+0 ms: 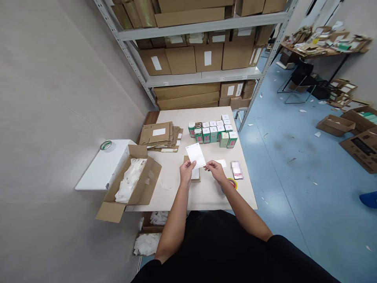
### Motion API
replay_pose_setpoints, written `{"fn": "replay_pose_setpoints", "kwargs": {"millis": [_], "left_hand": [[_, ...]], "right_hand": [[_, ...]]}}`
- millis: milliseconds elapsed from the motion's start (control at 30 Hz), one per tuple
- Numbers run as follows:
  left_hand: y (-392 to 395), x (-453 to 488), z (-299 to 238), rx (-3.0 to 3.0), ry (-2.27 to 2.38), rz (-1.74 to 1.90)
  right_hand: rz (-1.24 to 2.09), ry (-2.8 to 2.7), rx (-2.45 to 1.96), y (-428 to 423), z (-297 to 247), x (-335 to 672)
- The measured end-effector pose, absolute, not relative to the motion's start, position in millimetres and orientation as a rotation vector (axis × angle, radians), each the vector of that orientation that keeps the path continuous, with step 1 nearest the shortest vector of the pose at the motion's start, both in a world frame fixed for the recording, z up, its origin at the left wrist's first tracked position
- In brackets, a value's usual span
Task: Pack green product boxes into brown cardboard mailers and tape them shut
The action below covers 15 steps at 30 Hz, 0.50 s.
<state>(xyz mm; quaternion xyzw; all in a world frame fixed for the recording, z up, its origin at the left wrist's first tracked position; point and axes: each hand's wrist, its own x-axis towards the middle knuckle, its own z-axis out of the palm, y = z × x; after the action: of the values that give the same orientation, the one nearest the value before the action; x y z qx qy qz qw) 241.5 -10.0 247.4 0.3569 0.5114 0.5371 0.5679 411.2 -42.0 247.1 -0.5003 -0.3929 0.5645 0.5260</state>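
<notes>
My left hand (186,170) pinches the lower edge of a white sheet (196,155), which stands up over the table (206,196). Fingers of my right hand (215,169) are closed at the sheet's lower right corner. Under the hands lies a small flat cardboard piece (195,175). A small white card (221,162) lies just beyond my right hand. A tape roll (232,183) lies by my right wrist. Several green-and-white small boxes (213,131) stand in rows at the table's far side.
A stack of flattened cardboard mailers (160,136) lies at the far left of the table. An open carton with white bags (132,184) sits at the left edge, beside a white shelf (100,169) with a tape roll (106,145). Metal shelving with cartons (200,59) stands behind.
</notes>
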Motion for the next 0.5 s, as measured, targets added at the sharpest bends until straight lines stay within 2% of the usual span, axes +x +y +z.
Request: {"fn": "replay_pose_setpoints", "kwargs": {"millis": [167, 333, 500], "left_hand": [[-13.5, 240.9, 255.9, 1.092, 1.471, 1.388], [-19.1, 241.6, 274.3, 1.405, 1.173, 1.082], [-24.8, 240.9, 279.7, 1.503, 1.126, 1.09]], "right_hand": [[1.343, -0.985, -1.161, -46.1, 254.6, 410.8], [1.283, -1.092, -1.158, -46.4, 262.0, 411.1], [1.197, -1.164, -1.132, -48.7, 266.1, 408.8]]}}
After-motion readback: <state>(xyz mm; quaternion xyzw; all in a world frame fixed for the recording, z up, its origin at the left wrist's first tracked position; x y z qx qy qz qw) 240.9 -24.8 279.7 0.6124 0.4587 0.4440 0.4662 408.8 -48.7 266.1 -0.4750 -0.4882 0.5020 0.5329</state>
